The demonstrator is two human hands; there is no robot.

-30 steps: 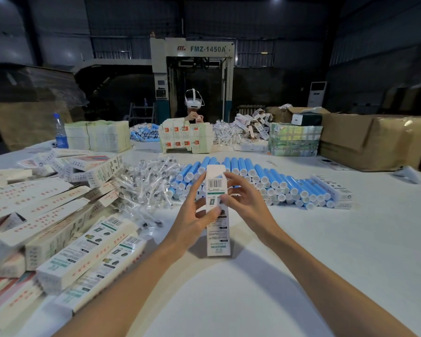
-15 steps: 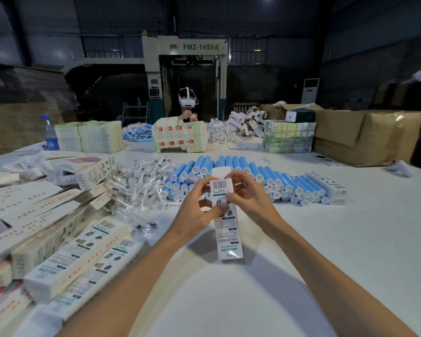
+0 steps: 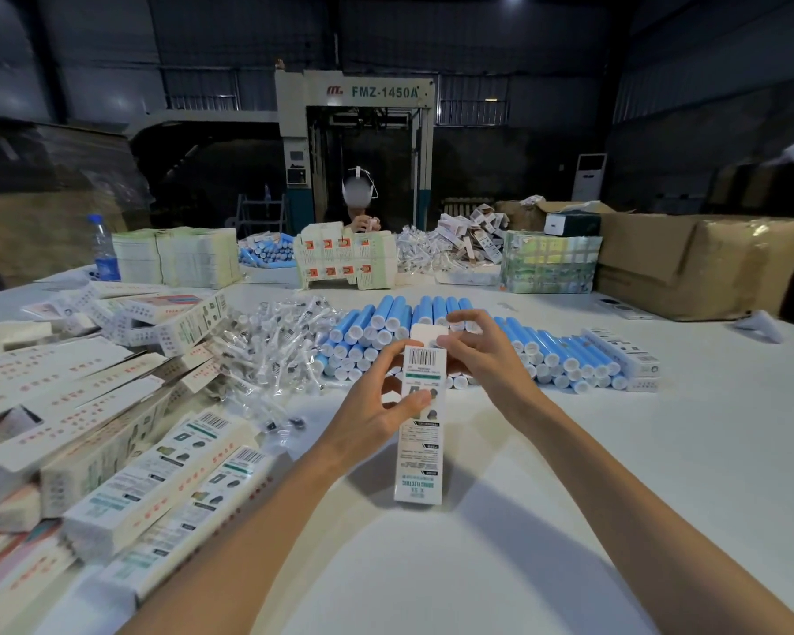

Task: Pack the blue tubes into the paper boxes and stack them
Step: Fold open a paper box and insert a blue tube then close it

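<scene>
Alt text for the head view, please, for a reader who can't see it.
Two hands hold a paper box upright on a white table: the left hand grips its side, the right hand curls over its top flap. Behind lies a row of blue tubes; more boxes are piled at left.

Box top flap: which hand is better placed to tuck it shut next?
Right, most likely. The right hand has its fingers round the raised top flap of the paper box, while the left hand grips the box's body and holds it upright, so it is busy.
</scene>
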